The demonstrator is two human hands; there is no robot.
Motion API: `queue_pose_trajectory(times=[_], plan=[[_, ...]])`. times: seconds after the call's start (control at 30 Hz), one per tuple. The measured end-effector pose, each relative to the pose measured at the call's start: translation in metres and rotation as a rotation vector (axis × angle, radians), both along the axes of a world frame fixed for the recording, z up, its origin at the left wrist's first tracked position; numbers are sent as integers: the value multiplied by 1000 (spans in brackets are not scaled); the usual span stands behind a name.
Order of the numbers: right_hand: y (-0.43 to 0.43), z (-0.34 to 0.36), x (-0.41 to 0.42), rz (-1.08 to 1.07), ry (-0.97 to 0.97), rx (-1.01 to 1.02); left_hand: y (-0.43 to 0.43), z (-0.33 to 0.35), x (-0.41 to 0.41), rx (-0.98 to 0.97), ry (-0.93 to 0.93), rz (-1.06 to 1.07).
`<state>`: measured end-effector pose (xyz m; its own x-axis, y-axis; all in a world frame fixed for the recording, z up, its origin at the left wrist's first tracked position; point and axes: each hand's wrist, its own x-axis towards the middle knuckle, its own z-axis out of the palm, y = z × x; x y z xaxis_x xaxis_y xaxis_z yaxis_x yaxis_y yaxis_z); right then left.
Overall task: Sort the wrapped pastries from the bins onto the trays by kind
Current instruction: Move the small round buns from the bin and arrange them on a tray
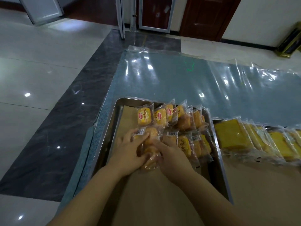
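The wrapped pastry (150, 150) you are handling is a clear plastic packet with golden-brown, rounded bun lumps showing through it and a white barcode label at its far end. It lies lengthwise, near to far, in the steel tray (112, 121) at the left end of the near row, on the brown paper (128, 116) that lines the tray. Just beyond it a far row of packets (145, 116) leans in a line running right, several showing yellow faces with a red oval mark; more packets of the same kind overlap to its right. Both your hands are together on this one packet. Your left hand (128, 154) spans its left side, fingers spread and reaching up to the barcode end, thumb pressed against the near part, so the packet is gripped between them. Your right hand (172, 157) holds the right side, its forefinger stretched over the top of the wrapper and its thumb closing in at the near end, almost meeting your left thumb. Both forearms come in bare from the near edge and converge on the tray, palms turned down. To the right a second tray (217, 120) carries wrapped yellow cake slices (231, 136), overlapped in a row. Both trays sit on the table (162, 79), which is covered with shiny clear film.
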<state>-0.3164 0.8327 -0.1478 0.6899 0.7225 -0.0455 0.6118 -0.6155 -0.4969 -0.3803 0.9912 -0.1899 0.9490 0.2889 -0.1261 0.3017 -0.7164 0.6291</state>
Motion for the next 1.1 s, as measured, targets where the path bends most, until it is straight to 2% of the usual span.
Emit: queue_pose_trajectory(times=[0.13, 0.27, 0.37, 0.53, 0.73, 0.83, 0.9, 1.1], plan=[[-8, -5, 2, 7, 53, 6, 5, 0, -4, -45, -7, 38], [-12, -10, 0, -92, 185, 98, 6, 1, -9, -35, 7, -17], [-9, -8, -8, -4, 193, 149, 4, 5, -6, -7, 59, -77], [-7, -2, -6, 112, 253, 103, 10, 10, 2, -118, 55, -101], [-31, 7, 12, -133, 368, 110, 16, 5, -10, -23, -121, -79], [-36, 9, 22, -362, 305, 255, 17, -2, -19, -80, -226, -8], [-31, 7, 23, -457, 214, 314, 15, -2, -22, -109, -233, 29], [-12, -14, 6, -376, 236, 239, 5, -1, -10, -126, -132, -67]])
